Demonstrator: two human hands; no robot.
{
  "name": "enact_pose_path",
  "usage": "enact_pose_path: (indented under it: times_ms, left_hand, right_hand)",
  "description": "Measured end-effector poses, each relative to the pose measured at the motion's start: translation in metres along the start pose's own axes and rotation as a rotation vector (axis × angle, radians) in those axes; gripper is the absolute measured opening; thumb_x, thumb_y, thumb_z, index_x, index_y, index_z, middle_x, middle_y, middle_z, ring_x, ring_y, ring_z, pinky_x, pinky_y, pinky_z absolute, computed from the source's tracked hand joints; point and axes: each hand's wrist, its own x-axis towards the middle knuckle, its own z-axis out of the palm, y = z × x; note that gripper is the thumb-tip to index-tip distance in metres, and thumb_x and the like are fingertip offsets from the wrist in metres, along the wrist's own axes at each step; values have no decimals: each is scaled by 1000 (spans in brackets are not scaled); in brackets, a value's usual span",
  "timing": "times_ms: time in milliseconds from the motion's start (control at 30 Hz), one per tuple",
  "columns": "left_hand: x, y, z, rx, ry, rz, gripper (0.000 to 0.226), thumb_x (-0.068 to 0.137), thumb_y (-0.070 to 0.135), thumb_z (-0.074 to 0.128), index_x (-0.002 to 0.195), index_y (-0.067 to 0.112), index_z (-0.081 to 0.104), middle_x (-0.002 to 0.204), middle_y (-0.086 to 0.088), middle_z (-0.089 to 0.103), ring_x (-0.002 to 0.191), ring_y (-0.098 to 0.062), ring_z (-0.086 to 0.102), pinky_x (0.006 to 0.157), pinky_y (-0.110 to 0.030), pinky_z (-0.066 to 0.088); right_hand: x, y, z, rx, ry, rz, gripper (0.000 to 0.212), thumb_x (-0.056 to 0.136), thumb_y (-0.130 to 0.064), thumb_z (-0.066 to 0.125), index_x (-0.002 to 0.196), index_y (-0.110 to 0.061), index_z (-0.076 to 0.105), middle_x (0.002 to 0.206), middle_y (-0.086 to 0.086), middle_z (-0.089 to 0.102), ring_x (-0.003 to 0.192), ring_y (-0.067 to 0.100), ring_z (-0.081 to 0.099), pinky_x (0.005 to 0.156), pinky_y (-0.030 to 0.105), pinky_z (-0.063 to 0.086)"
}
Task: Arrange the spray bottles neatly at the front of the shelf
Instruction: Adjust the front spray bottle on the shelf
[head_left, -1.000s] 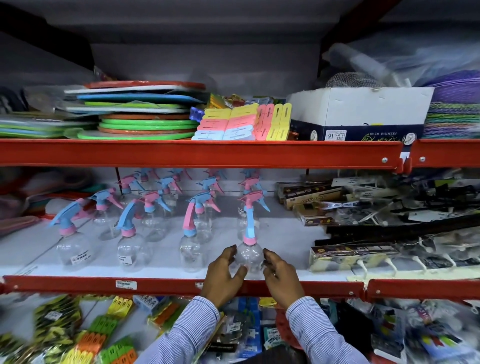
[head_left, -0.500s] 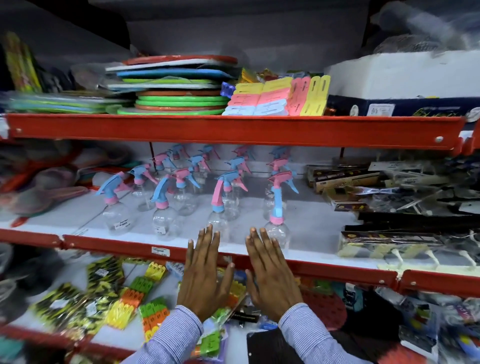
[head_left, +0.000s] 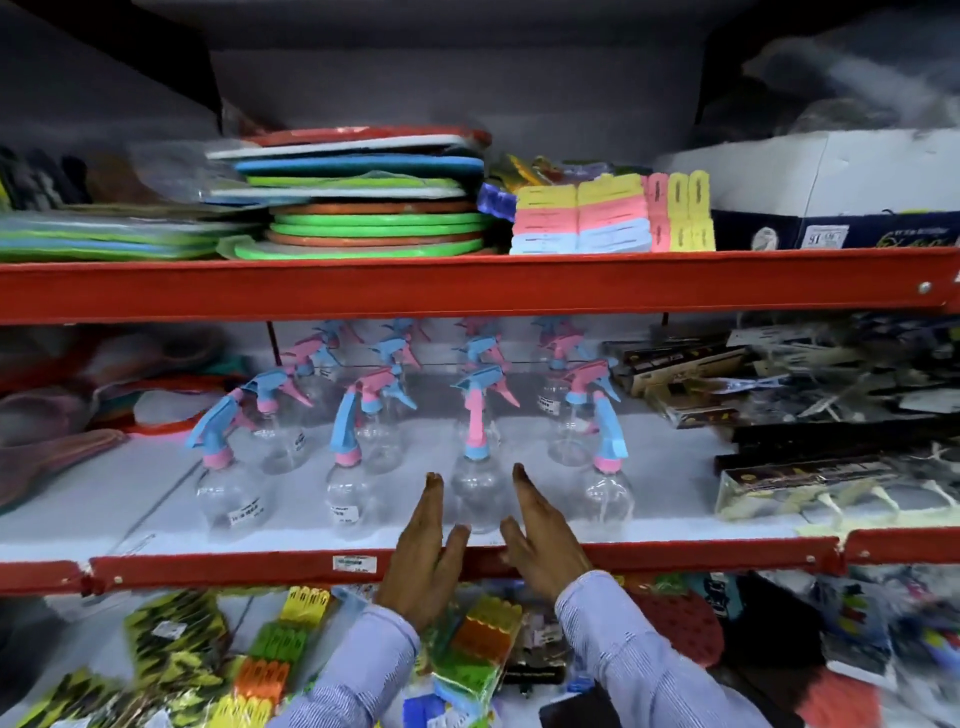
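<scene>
Spray bottles (head_left: 475, 457) stand in rows on the white middle shelf (head_left: 675, 499), clear bodies with pink and blue trigger heads, running back toward the rear wall. Four of them make the front row, close behind the red shelf lip (head_left: 208, 566): one at the far left (head_left: 228, 483), a second (head_left: 348, 478) beside it, a third in the middle, and a fourth (head_left: 608, 473) to the right. Dark boxed goods (head_left: 810, 467) fill the shelf beside them on the right. Above, a stack of coloured flat mats (head_left: 363, 208) sits on the upper shelf. My left hand (head_left: 426, 551) and my right hand (head_left: 540, 540) are raised on either side of the middle bottle, fingers straight and spread, palms facing each other. Neither hand grips anything; whether the fingertips touch the bottle I cannot tell through the blur. Both wrists cross the red lip, striped sleeves (head_left: 623, 649) below.
</scene>
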Motion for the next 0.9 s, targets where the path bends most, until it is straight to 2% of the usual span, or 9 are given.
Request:
enact_pose_path:
  times_ms: [100,333,467,533,633,767,833,900]
  left_hand:
    - [15,0,-3,-129,-59,-82,63,97,24,45,151,19,14,160,0,17,146,-14,21,117,-26,17]
    - [30,4,-10,-279,-116,-128,56,95,16,43,148,17,26,154,-3,37,133,-11,40,111,-27,30]
    - [23,5,-10,-269,-91,-102,51,95,15,41,145,20,32,148,1,44,122,-3,42,101,-19,29]
    - [18,3,-9,-240,-80,-102,52,95,15,41,145,19,31,150,-1,42,124,-4,41,102,-18,27]
    - [11,3,-8,-178,-64,-97,53,96,18,40,148,17,27,154,-2,36,137,-14,38,108,-21,23]
    - [3,6,-7,-155,-51,-95,53,97,17,40,148,16,25,156,-4,32,141,-18,34,110,-21,20]
    - [0,8,-8,-143,-45,-98,54,97,17,40,149,16,23,157,-3,29,142,-17,31,110,-20,18]
    - [-5,10,-10,-122,-46,-88,57,97,16,40,150,17,20,159,-2,24,144,-16,26,111,-20,15]
  right_hand:
    - [11,-4,0,82,11,104,64,96,-17,42,151,-15,11,159,6,24,143,19,30,107,17,25]
    - [18,-9,2,119,-11,147,60,93,-6,43,149,-11,23,156,7,32,141,18,35,107,15,25]
    - [14,-9,2,115,-1,132,59,92,-4,42,148,-11,26,153,7,36,139,17,38,104,13,26]
    - [10,-9,4,128,3,137,59,92,-5,42,148,-13,26,152,6,40,136,17,42,101,14,31]
    - [4,-9,5,143,7,136,59,92,-7,42,148,-16,26,149,5,43,128,19,51,89,10,41]
    - [-5,-12,4,139,4,115,59,91,-7,43,147,-15,27,151,8,41,135,19,43,111,33,40]
    - [-9,-14,4,115,-11,114,60,92,-9,43,148,-14,25,154,9,37,139,20,39,114,34,36]
    - [-13,-17,3,80,-8,111,63,92,-11,45,149,-13,21,156,9,31,141,21,35,114,29,31]
